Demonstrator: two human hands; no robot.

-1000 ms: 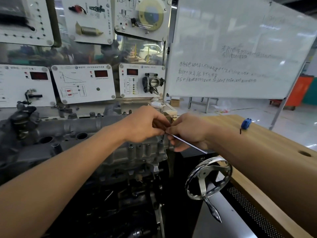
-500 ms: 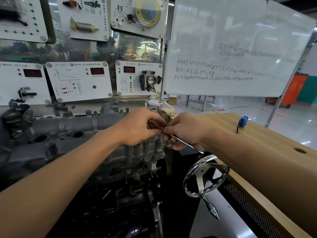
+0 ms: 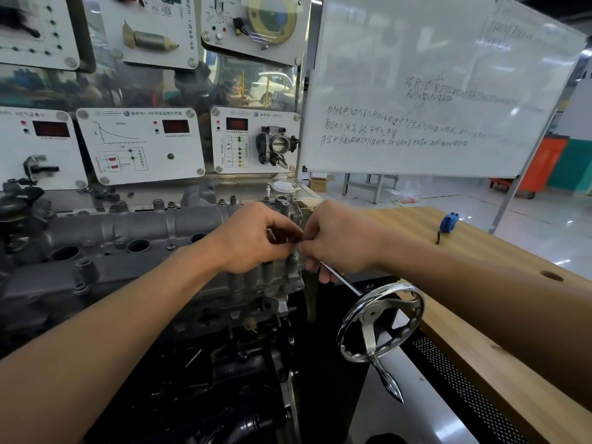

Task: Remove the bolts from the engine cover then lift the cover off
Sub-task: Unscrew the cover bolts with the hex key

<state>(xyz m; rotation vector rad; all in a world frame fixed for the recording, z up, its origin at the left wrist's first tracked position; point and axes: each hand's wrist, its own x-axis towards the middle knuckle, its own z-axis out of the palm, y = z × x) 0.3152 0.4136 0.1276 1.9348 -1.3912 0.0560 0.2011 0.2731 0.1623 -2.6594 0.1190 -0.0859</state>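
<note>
Hidden between left hand (image 3: 253, 238), right hand (image 3: 341, 240): thin tool (image 3: 344, 281) tip.

Engine cover (image 3: 153, 229) left, handwheel (image 3: 381, 322) right, whiteboard (image 3: 432, 88) behind

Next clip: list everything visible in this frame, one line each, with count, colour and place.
engine cover: one, grey, left centre, on the engine
thin tool: one, silver, slants from the right hand down toward the handwheel
handwheel: one, chrome, lower centre
wooden bench: one, tan, right side
tape measure: one, blue, on the wooden bench
whiteboard: one, white with handwriting, upper right
instrument panels: six, white, on the wall behind the engine
throttle body: one, dark grey, on the lower right panel
left hand: one, fingers curled at the cover's right end; what they pinch is hidden
right hand: one, grip on the thin tool
</note>
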